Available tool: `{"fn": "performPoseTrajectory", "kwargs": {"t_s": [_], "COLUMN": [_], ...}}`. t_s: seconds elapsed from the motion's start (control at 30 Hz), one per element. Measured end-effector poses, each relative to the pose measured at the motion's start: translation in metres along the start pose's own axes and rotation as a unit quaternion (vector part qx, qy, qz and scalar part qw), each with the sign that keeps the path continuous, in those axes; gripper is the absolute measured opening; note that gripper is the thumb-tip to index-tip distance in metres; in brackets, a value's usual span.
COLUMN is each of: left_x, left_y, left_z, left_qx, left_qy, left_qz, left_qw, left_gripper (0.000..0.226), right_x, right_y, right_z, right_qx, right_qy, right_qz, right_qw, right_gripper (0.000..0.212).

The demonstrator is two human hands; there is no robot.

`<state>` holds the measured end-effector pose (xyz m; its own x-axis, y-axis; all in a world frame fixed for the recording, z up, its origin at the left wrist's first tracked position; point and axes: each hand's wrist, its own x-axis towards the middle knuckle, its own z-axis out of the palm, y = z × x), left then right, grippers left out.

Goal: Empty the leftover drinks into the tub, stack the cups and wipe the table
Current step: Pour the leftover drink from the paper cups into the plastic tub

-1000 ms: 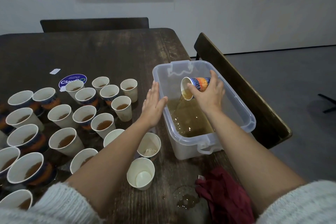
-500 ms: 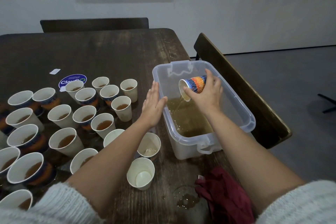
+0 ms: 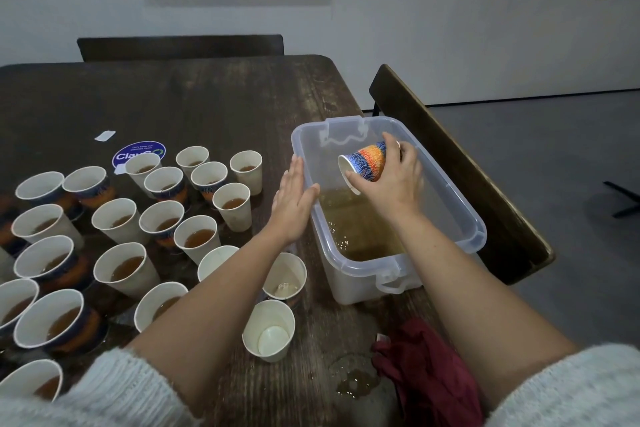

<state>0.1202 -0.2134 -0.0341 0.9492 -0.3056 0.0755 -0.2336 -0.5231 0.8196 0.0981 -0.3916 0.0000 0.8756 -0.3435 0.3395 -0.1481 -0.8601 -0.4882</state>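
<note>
My right hand [image 3: 394, 184] grips a blue-and-orange patterned paper cup [image 3: 365, 165], tipped mouth-down to the left over the clear plastic tub [image 3: 464, 218]. Brown liquid lies in the tub's bottom. My left hand [image 3: 294, 203] is flat with straight fingers against the tub's left wall. Several paper cups with brown drink [image 3: 197, 239] stand on the left of the dark wooden table [image 3: 207, 104]. Two emptied cups [image 3: 268, 331] stand near my left forearm. A dark red cloth [image 3: 429, 371] lies at the front right.
A small puddle [image 3: 353, 381] wets the table beside the cloth. A round blue sticker [image 3: 136, 154] and a white scrap [image 3: 105, 135] lie behind the cups. Wooden chairs stand at the far side [image 3: 180, 47] and at the right [image 3: 460, 163], close to the tub.
The right hand has tipped the patterned cup further down and shifted slightly left; the stream of liquid has stopped. The left hand stays against the tub.
</note>
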Motion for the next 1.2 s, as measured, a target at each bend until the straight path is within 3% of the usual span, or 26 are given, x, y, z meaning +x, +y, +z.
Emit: {"fn": "performPoseTrajectory", "kwargs": {"t_s": [0.3,0.43,0.53,0.67,0.8,0.87,1.03,1.2], "left_x": [-0.004,-0.01,-0.017,-0.028,-0.038,-0.042,-0.048,-0.047], "left_y": [-0.002,-0.007,-0.016,-0.035,-0.059,-0.07,-0.095,-0.115], "left_z": [-0.005,-0.018,-0.04,-0.079,-0.117,-0.131,-0.148,-0.147], "left_qx": [0.023,0.045,0.024,0.032,0.064,0.078,0.195,0.352], "left_qy": [-0.004,-0.011,0.018,0.061,0.056,0.03,-0.051,-0.133], "left_qz": [0.009,0.02,0.031,-0.019,-0.091,-0.117,-0.119,-0.049], "left_qw": [1.0,0.999,0.999,0.997,0.992,0.99,0.972,0.925], "left_gripper": [0.075,0.063,0.072,0.054,0.068,0.075,0.088,0.1], "right_x": [-0.004,-0.009,-0.012,-0.015,-0.02,-0.025,-0.037,-0.044], "right_y": [-0.01,-0.041,-0.072,-0.12,-0.154,-0.159,-0.149,-0.134], "right_z": [0.002,0.005,0.002,0.006,0.028,0.045,0.079,0.099], "right_qx": [0.102,0.201,0.257,0.321,0.408,0.404,0.311,0.216], "right_qy": [-0.061,-0.066,-0.071,-0.107,-0.194,-0.25,-0.319,-0.348], "right_qz": [0.049,0.05,0.039,0.021,0.1,0.148,0.179,0.205], "right_qw": [0.992,0.976,0.963,0.941,0.887,0.867,0.877,0.889], "right_gripper": [0.076,0.065,0.054,0.047,0.028,0.032,0.06,0.054]}}
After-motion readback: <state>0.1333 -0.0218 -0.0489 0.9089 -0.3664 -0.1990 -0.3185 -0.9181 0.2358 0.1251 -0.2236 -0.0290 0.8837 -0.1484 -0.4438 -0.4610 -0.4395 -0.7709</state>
